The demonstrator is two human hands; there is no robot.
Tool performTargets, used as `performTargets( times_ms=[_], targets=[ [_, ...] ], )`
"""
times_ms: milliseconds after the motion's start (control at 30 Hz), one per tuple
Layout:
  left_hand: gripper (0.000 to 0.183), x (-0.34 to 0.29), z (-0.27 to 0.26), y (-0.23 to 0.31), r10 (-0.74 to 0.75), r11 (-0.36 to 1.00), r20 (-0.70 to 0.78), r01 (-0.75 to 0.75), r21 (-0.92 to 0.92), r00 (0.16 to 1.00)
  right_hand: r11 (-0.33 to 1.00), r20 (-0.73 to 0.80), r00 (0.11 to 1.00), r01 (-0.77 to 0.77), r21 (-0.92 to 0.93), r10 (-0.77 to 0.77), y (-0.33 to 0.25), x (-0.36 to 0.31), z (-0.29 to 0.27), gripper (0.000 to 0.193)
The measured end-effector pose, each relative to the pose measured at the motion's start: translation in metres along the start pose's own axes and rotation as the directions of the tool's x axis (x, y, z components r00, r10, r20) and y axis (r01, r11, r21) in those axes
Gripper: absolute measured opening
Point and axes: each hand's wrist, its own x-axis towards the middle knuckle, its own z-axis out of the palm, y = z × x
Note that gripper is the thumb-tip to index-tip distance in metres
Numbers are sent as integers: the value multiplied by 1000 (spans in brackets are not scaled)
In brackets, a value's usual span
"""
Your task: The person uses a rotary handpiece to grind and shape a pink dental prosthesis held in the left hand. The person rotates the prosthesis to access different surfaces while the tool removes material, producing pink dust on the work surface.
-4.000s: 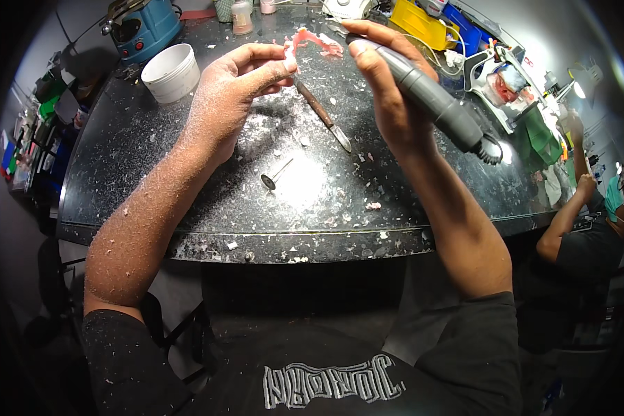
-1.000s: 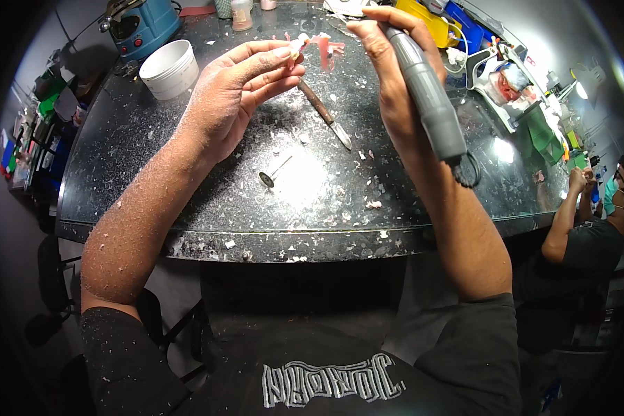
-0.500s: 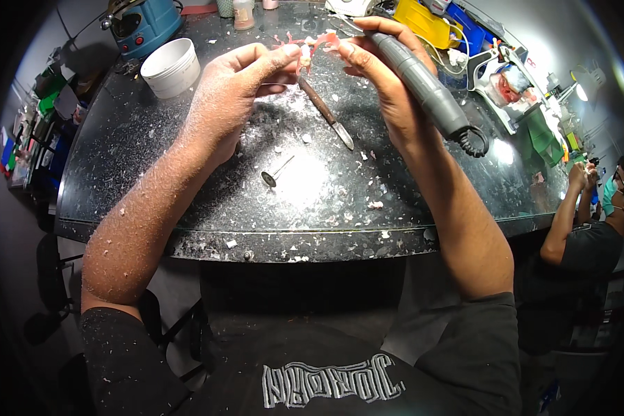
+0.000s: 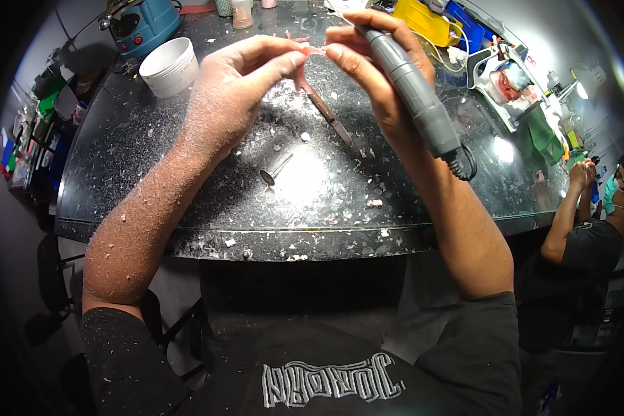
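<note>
My left hand (image 4: 232, 80), dusted white along with its forearm, pinches a pink partial denture (image 4: 300, 80) between thumb and fingertips. Part of that denture is hidden behind the fingers. Wrapped in my right hand (image 4: 367, 73) is a dark grey rotary handpiece (image 4: 412, 87), its coiled cord hanging from the lower end. The right thumb and fingertips also meet the denture's right edge; the handpiece's tip is hidden. Below the hands, a wooden-handled knife (image 4: 329, 119) lies on the bench (image 4: 388, 166), and nearer me rests a small disc on a metal shank (image 4: 269, 177).
Shavings and white dust litter the dark bench. A white tub (image 4: 168, 69) and a blue machine (image 4: 142, 28) stand at the far left, small jars (image 4: 243, 14) at the back. Yellow bin (image 4: 419, 21) and white-framed holder (image 4: 499, 83) sit at right. Another person (image 4: 589, 229) works at far right.
The denture has turned in my fingers, and my left fingers cover more of it. My right hand has shifted slightly left; the handpiece's lower end has swung down and toward me.
</note>
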Motion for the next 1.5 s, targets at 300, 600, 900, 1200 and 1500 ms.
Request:
performTargets(
  times_ms=[300, 600, 900, 1200, 1500],
  targets=[
    [24, 16, -21, -17, 2, 996, -270, -26, -84, 963, 943, -372, 886, -176, 282, 277, 38, 22, -68, 28],
    [43, 6, -6, -10, -132, 933, 63, 146, -328, 989, 976, -61, 978, -195, 93, 201, 16, 13, -22, 36],
    [32, 0, 0, -6, 6, 971, 67, 10, -238, 998, 992, 15, 996, -87, -89, 89, -18, 1, -2, 32],
    [32, 1, 1, -7, -26, 967, 69, 43, -250, 997, 970, -96, 994, 31, -241, -56, -12, 1, -2, 34],
    [29, 1, 0, -7, 40, 986, -28, -44, -161, 999, 910, 78, 979, 204, -361, -188, -20, 5, -11, 29]
  ],
)
